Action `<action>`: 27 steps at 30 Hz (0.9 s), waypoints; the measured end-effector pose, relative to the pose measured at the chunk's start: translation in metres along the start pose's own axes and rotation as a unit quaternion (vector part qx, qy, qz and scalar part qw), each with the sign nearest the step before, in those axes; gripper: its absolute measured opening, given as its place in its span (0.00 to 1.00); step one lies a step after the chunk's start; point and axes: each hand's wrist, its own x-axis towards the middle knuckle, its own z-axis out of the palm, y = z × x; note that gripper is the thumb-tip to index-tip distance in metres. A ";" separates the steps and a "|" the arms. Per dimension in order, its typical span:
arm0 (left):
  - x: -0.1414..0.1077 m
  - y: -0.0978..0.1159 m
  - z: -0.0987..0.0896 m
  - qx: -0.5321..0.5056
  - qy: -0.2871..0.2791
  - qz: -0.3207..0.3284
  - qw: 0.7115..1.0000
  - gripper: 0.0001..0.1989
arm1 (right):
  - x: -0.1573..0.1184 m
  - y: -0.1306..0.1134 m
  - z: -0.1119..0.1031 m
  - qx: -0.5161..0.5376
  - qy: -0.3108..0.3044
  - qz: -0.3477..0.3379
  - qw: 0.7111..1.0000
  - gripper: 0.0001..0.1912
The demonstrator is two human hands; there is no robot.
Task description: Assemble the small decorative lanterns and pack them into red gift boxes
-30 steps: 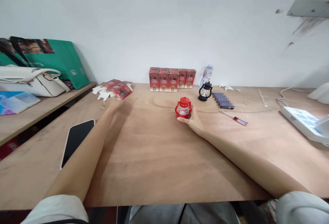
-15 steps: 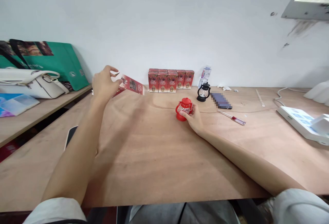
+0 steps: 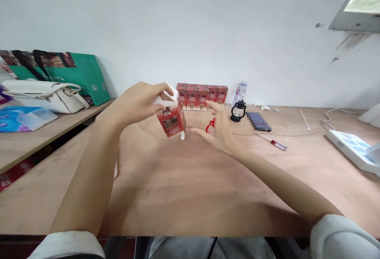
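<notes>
My left hand (image 3: 139,102) grips a red printed cardboard box (image 3: 172,122) by its upper edge. The box is tilted above the table, its white-lined top end open toward my fingers and a white flap hanging at its lower end. To the right of the box, my right hand (image 3: 218,132) is open, thumb and fingers spread, holding nothing. Mostly hidden behind that hand is a small red lantern (image 3: 210,126) on the table. A black lantern (image 3: 238,111) of similar shape stands upright further right.
Several red boxes (image 3: 192,98) stand in rows by the wall, beside a clear bottle (image 3: 240,92). A dark phone (image 3: 259,121) and a screwdriver (image 3: 271,141) lie on the right, with a white power strip (image 3: 353,148) beyond. Bags (image 3: 44,94) rest on the left-hand shelf.
My left hand has brought the box rightward and nearer; it looked flat and now has opened into a box shape. My right hand has let go of the red lantern and spread its fingers.
</notes>
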 end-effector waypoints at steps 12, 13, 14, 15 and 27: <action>-0.003 0.032 0.023 -0.003 0.076 0.145 0.986 0.16 | 0.036 -0.020 0.018 0.173 -0.098 0.158 0.967 0.40; -0.002 0.032 0.024 -0.020 0.086 0.140 0.986 0.18 | 0.034 -0.019 0.015 0.191 -0.102 0.159 0.963 0.38; -0.002 0.031 0.024 -0.040 0.088 0.129 0.987 0.21 | 0.034 -0.017 0.012 0.213 -0.110 0.154 0.959 0.37; -0.002 0.030 0.024 -0.062 0.079 0.117 0.988 0.23 | 0.034 -0.015 0.008 0.234 -0.121 0.144 0.954 0.35; -0.001 0.020 0.024 -0.094 0.003 0.151 0.984 0.24 | 0.039 -0.010 -0.025 0.281 -0.177 0.107 0.937 0.34</action>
